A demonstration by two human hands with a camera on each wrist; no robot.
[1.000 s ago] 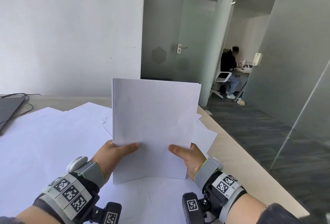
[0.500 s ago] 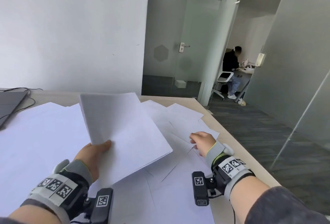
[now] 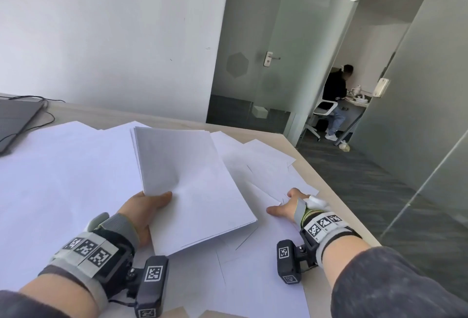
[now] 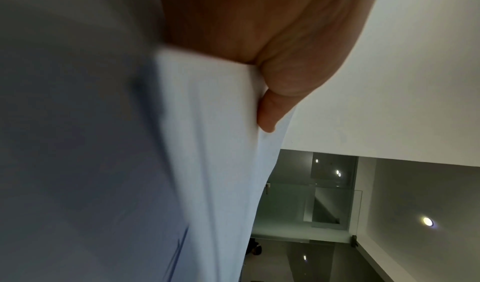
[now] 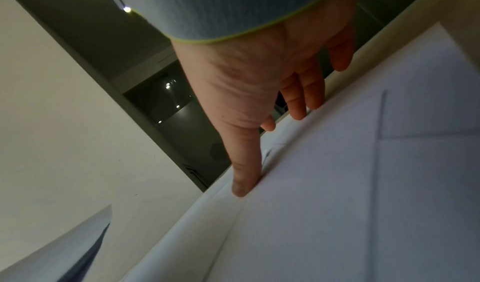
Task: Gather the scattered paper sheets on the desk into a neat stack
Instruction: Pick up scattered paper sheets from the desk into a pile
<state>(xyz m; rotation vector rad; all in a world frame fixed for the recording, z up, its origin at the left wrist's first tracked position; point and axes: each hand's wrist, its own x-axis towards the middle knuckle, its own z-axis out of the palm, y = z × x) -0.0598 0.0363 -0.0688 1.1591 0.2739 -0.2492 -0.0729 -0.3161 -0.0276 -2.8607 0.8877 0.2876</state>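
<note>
My left hand [image 3: 149,206] grips a stack of white paper sheets [image 3: 192,186] by its near left edge, thumb on top, and holds it tilted low over the desk. The left wrist view shows the thumb [image 4: 272,110] pressed on the stack [image 4: 221,163]. My right hand [image 3: 286,203] lies with straight, spread fingers on loose sheets [image 3: 273,173] near the desk's right edge. In the right wrist view its fingers [image 5: 246,175] touch the paper [image 5: 363,183]. More loose sheets [image 3: 63,178] cover the left of the desk.
A dark laptop [image 3: 15,120] with a cable sits at the far left of the wooden desk [image 3: 336,206]. The desk's right edge runs diagonally beside my right hand. Beyond it are glass partitions, a door [image 3: 253,59] and a seated person [image 3: 334,100].
Both hands held the stack upright a second ago. The right hand let go and went down to the loose sheets at the right; the left hand tipped the stack down toward the desk.
</note>
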